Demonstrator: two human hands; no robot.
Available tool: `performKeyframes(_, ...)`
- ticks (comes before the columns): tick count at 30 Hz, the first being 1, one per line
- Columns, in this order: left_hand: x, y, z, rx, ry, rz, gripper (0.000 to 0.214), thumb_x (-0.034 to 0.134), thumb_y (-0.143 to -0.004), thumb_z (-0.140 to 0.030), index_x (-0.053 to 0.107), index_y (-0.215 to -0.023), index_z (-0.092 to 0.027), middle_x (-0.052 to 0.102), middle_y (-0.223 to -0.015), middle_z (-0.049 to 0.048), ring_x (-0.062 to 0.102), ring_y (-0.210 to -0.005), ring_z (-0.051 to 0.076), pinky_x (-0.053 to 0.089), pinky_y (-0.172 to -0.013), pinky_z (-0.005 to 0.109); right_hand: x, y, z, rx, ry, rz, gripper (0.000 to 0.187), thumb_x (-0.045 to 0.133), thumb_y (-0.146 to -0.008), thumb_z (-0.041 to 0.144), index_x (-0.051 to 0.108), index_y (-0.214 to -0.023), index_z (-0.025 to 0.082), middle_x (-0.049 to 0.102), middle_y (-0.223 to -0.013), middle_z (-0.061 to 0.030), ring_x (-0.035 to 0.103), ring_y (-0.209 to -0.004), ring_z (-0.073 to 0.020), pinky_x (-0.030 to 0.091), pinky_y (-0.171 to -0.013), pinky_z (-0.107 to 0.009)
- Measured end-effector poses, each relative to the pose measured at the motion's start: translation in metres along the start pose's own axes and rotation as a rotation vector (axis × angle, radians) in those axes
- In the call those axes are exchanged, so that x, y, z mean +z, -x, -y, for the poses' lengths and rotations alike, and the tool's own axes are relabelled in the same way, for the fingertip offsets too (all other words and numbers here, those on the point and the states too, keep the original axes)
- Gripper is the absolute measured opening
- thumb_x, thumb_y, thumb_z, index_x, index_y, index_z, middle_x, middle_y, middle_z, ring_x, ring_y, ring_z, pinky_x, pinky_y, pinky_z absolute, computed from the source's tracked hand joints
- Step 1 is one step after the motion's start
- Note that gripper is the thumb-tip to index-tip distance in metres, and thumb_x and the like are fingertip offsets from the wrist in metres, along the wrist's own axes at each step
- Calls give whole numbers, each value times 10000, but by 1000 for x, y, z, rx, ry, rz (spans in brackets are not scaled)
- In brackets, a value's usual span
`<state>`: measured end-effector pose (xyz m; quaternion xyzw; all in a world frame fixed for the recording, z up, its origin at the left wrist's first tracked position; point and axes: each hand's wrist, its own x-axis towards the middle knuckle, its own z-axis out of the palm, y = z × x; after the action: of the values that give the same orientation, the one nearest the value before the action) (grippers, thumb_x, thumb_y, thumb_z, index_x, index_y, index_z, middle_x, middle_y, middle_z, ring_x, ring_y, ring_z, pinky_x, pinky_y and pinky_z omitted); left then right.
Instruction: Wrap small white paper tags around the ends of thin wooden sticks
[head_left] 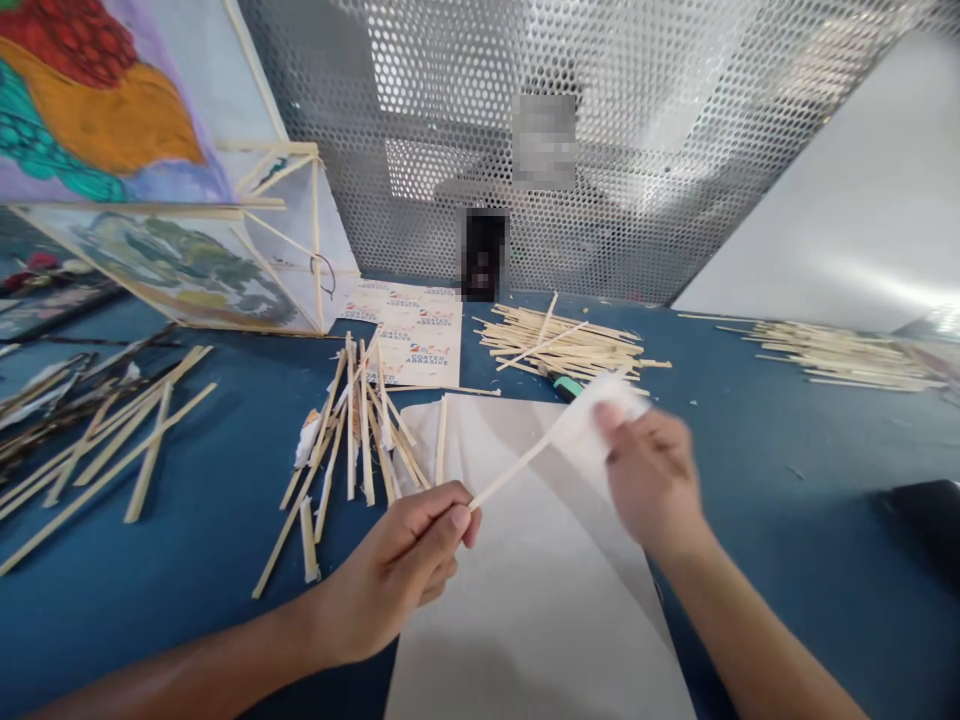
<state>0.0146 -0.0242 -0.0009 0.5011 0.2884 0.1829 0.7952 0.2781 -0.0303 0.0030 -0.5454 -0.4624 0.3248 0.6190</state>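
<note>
In the head view my left hand (409,560) is closed around one end of a thin wooden stick (514,466), which slants up to the right. My right hand (652,465) pinches a white sheet (592,420), blurred by motion, over the stick's far end. I cannot tell whether it is paper or cloth. Both hands are above a large pale sheet of paper (532,590) on the blue table. Just behind the white sheet lies a cutter with a green and black handle (564,386), partly hidden.
Loose sticks (364,420) lie left of the paper, some with torn white scraps. A stick pile (562,335) is behind, another (840,350) at right. Sandpaper (420,340) lies before a perforated metal panel (450,120). A painted stick-framed box (187,270) stands left; a dark object (930,520) lies right.
</note>
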Motion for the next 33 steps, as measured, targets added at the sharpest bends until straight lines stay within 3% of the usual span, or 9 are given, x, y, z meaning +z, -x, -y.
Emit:
performKeyframes(5,-1,0,-2,38,-21,-19,362,430,-1039,-503,495,-860,-195,175,-527,-135,104,-415,56,97,-426,228,2,3,3,-51,-32,-18,509,700,-875,487,455,-528,206,343,-509,49,276,-492,-98,217,-475,-281)
performKeyframes(8,-1,0,-2,24,-15,11,356,422,-1043,-499,491,-867,-197,174,-528,-133,112,-413,56,100,-426,225,6,3,9,-33,41,155,511,706,-880,465,483,-509,194,323,-497,53,253,-481,-87,200,-476,-283)
performKeyframes(11,0,1,-2,46,-5,-8,356,421,-1047,-487,499,-860,-195,180,-526,-130,108,-413,53,99,-424,223,10,5,11,-64,-7,6,511,679,-904,471,476,-527,193,319,-518,55,242,-495,-87,200,-489,-283)
performKeyframes(15,-1,2,-1,40,15,5,351,418,-1051,-479,494,-858,-197,174,-531,-127,113,-415,51,95,-425,218,14,8,8,-55,41,139,504,695,-892,468,460,-541,194,330,-527,56,241,-493,-84,192,-480,-282)
performKeyframes(18,0,2,0,39,29,-11,349,420,-1052,-476,492,-853,-198,170,-527,-128,100,-411,50,93,-419,218,13,8,5,-64,-12,-8,540,656,-911,506,409,-538,202,310,-526,57,230,-501,-90,187,-479,-284)
performKeyframes(21,0,0,-1,31,37,8,352,437,-1043,-487,490,-848,-198,174,-524,-130,105,-408,49,92,-413,214,11,7,2,-15,25,124,531,694,-880,508,422,-542,202,327,-530,53,260,-507,-93,198,-479,-284)
performKeyframes(27,0,-1,-3,35,45,16,357,439,-1039,-495,481,-840,-201,178,-522,-133,103,-396,48,84,-404,215,14,8,4,-70,64,144,474,701,-895,438,503,-546,186,383,-526,46,305,-493,-84,223,-480,-278)
performKeyframes(30,0,0,-4,43,49,6,362,439,-1037,-499,474,-835,-201,177,-518,-136,97,-393,48,87,-404,217,16,9,6,-88,46,-11,491,661,-918,472,491,-551,192,381,-513,50,295,-484,-85,226,-469,-271)
performKeyframes(33,1,0,-4,41,43,16,368,459,-1028,-507,475,-827,-199,180,-520,-136,102,-394,46,86,-402,214,19,11,5,-51,94,233,474,665,-913,464,527,-555,188,429,-522,39,332,-490,-88,272,-473,-264)
